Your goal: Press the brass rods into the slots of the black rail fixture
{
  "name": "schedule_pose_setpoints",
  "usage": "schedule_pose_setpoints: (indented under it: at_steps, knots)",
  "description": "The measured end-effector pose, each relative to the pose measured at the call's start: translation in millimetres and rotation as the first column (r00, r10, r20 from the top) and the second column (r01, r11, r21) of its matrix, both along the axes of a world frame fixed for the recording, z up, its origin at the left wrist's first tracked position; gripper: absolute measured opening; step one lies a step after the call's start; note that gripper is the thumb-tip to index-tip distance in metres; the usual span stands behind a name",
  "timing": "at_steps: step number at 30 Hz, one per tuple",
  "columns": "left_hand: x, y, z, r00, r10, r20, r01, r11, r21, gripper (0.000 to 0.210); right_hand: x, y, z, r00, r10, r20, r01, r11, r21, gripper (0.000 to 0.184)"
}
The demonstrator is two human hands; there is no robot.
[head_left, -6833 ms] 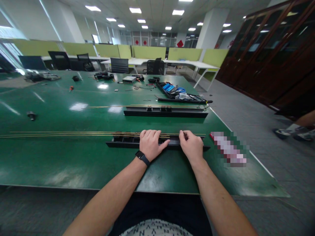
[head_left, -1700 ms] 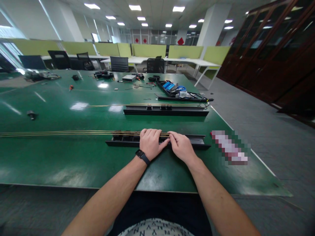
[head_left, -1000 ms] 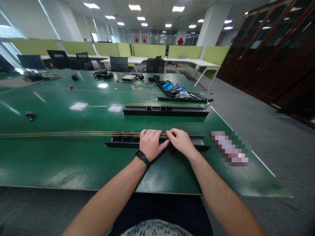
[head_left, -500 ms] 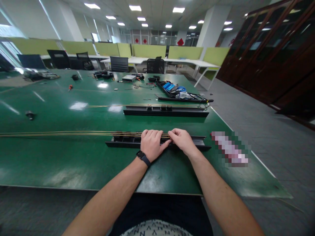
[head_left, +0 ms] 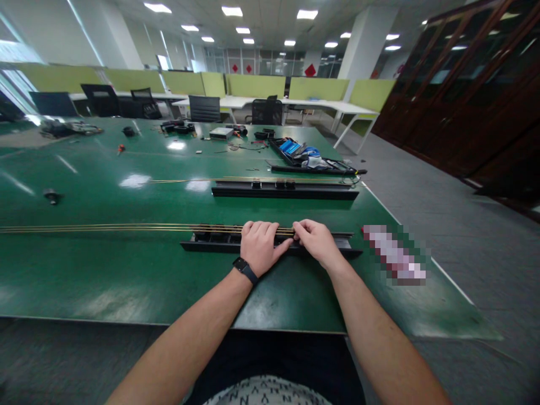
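Several long, thin brass-coloured rods (head_left: 126,228) run in from the left edge and over a long black channel (head_left: 213,247) near me. My left hand (head_left: 259,244), with a dark watch on its wrist, is closed over the rods and the middle of the channel. Its fingers bend over the far side and the thumb points right. Just to the right, my right hand (head_left: 314,239) pinches the rods near their right ends. Black blocks (head_left: 202,233) sit inside the channel left of my hands. The fingers hide the exact contact points.
A second black channel (head_left: 284,193) with thin rods lies farther back. Behind it, a black tray (head_left: 301,157) holds blue items and cables. A pixelated pinkish object (head_left: 394,256) lies near the right table edge, and a small dark part (head_left: 52,197) at left.
My right hand has shifted slightly to the right, showing a little more of the rods between my hands. The left hand stays almost where it was.
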State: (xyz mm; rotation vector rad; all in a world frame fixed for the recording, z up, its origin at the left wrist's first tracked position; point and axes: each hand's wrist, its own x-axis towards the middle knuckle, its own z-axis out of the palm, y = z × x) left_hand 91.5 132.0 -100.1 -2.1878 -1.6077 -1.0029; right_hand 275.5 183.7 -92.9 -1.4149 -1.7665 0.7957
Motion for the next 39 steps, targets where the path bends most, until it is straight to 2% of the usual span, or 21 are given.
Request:
schedule_pose_setpoints:
  at_steps: [5, 10, 15, 22, 34, 39]
  knots:
    - [0, 0, 0.0, 1.0, 0.0, 0.006, 0.0, 1.0, -0.001, 0.042, -1, -5, 3.7, 0.999, 0.016, 0.04, -0.016, 1.0, 0.019, 0.037]
    - [-1, 0, 0.4, 1.0, 0.002, 0.008, -0.002, 1.0, 0.004, 0.042, -2, -10, 10.7, 0.993, -0.044, 0.11, 0.037, 0.997, 0.07, 0.034]
    - [-1, 0, 0.1, 1.0, 0.001, 0.016, -0.001, 1.0, 0.003, 0.042, -1, -11, 11.8, 0.99, -0.073, 0.119, 0.064, 0.995, 0.079, 0.033]
    - [-1, 0, 0.1, 1.0, 0.001, 0.013, -0.001, 1.0, -0.007, 0.042, -5, -16, 12.6, 0.996, -0.023, 0.09, 0.015, 0.995, 0.094, 0.033]
    - [-1, -1, 0.9, 1.0, 0.013, 0.002, -0.013, 1.0, 0.004, 0.042, -3, -18, 9.8, 0.989, -0.095, 0.114, 0.074, 0.983, 0.17, 0.032]
    - [-1, 0, 0.2, 1.0, 0.008, 0.002, -0.008, 1.0, 0.008, 0.042, -7, -20, 7.1, 0.999, -0.004, 0.053, -0.01, 0.968, 0.25, 0.028]
